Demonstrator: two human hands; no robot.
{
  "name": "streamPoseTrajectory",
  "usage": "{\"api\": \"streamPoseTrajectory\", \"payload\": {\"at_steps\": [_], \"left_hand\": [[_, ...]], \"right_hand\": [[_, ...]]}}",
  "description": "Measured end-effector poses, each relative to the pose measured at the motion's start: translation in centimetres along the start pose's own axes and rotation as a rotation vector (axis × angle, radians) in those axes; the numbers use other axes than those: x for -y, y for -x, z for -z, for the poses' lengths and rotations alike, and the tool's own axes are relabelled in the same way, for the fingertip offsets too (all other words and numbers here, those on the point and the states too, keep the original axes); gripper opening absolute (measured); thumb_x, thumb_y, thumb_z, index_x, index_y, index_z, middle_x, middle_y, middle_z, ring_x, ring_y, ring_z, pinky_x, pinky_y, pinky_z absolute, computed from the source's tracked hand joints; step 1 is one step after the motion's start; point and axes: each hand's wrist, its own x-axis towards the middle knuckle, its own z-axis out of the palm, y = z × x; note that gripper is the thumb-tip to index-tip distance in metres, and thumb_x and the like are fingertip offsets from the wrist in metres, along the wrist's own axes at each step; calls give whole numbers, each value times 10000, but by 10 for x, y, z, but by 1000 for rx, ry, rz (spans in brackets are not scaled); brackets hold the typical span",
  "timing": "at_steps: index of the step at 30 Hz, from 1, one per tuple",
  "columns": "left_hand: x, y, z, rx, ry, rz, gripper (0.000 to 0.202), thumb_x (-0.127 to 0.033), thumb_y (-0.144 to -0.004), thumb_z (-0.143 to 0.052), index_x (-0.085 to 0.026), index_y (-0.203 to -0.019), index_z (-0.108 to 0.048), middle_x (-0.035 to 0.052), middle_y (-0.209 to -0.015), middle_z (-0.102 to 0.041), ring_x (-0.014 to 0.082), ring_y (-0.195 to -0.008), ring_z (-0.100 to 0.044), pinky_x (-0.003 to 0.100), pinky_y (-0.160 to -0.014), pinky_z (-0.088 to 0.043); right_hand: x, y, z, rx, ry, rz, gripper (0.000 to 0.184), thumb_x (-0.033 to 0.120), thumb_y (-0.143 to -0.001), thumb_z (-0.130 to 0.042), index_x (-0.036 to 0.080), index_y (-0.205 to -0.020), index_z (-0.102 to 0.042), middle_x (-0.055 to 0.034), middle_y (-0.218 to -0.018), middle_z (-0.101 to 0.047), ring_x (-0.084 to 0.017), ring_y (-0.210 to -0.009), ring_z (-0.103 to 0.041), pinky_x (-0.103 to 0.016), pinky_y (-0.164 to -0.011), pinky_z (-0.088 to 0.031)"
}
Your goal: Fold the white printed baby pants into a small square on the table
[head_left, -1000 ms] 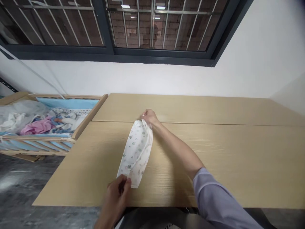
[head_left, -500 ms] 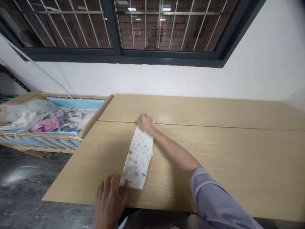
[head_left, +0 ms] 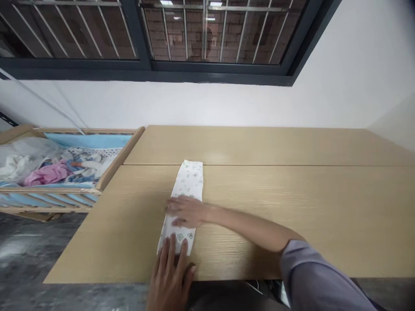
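Observation:
A small white cloth with tiny coloured prints lies folded into a long narrow strip on the light wooden table, running from the table's middle seam toward me. My right hand lies flat across the middle of the strip, fingers stretched out to the left. My left hand rests flat at the near end, fingertips on the cloth's lower edge. Both hands press on the cloth and grip nothing.
A wooden crib with blue lining stands to the left of the table, holding a heap of pink, white and blue clothes. A white wall and a barred window are behind. Grey floor lies at the lower left.
The cloth was held up at both ends, then laid flat. My right hand moved from the far end down to the middle, and my left hand shifted onto the near end.

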Motion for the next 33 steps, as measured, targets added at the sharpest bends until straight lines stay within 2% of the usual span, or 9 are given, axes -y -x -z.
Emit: {"api": "streamPoseTrajectory", "payload": {"at_steps": [3,7,12,15,18,21,23,27,33], "left_hand": [[2,-1,2,-1,-22,-11,713,-390,-941,-584,-209,-1578,-320,191,-1613,-366,389,-1449,-411,477,-1080,-468],[1,0,3,9,-51,-19,695,-389,-923,-610,-185,-1547,-384,212,-1587,-400,396,-1431,-434,474,-1061,-487],[-1,-1,6,10,-38,-24,634,-376,-920,-616,-169,-1498,-460,217,-1572,-421,402,-1417,-451,481,-1043,-501],[12,-6,10,-2,45,-31,578,-369,-947,-587,-179,-1480,-473,168,-1522,-509,341,-1384,-501,431,-1032,-515],[39,-15,16,-14,189,-42,445,-334,-986,-540,-192,-1407,-531,118,-1401,-630,253,-1263,-604,355,-992,-537],[62,-22,20,9,261,-88,347,-310,-994,-534,-235,-1330,-584,83,-1341,-671,222,-1180,-645,345,-974,-545],[67,-22,21,32,269,-156,373,-323,-978,-564,-232,-1339,-582,86,-1349,-665,234,-1213,-626,358,-984,-545],[52,-6,19,49,277,-283,527,-377,-926,-647,-179,-1403,-545,130,-1372,-642,266,-1237,-601,374,-981,-554],[33,23,10,20,403,-437,486,-52,-952,-399,-247,-1350,-599,60,-1238,-717,175,-1016,-673,303,-941,-554]], "right_hand": [[-58,-11,14,26,17,-222,701,605,-1039,-288,181,-1598,-288,-137,-1670,-221,-287,-1557,-166,-505,-1255,-150],[-128,-16,38,27,74,-447,668,530,-1059,-246,158,-1614,-237,-110,-1682,-164,-257,-1566,-123,-470,-1271,-93],[-146,-15,50,0,88,-428,621,442,-1060,-281,146,-1605,-260,-114,-1672,-214,-257,-1560,-161,-476,-1274,-93],[-113,-10,50,-91,93,-380,613,404,-1054,-355,110,-1588,-287,-168,-1664,-229,-297,-1557,-165,-510,-1263,-133],[-53,7,48,-168,34,-280,533,353,-1050,-415,130,-1533,-399,-183,-1612,-359,-301,-1516,-291,-517,-1220,-263],[15,38,42,-54,-96,-29,418,331,-1073,-362,179,-1412,-553,-94,-1453,-588,-204,-1366,-513,-406,-1166,-380],[54,64,35,-21,-127,100,417,344,-1069,-372,170,-1392,-569,-79,-1449,-595,-179,-1364,-512,-363,-1167,-378],[108,116,15,-108,-50,4,616,504,-1007,-493,87,-1460,-486,-153,-1482,-552,-247,-1436,-426,-404,-1197,-343],[154,156,-29,-392,108,-131,267,140,-977,-534,135,-1222,-639,-101,-1242,-721,-229,-1121,-643,-388,-1071,-471]]}}
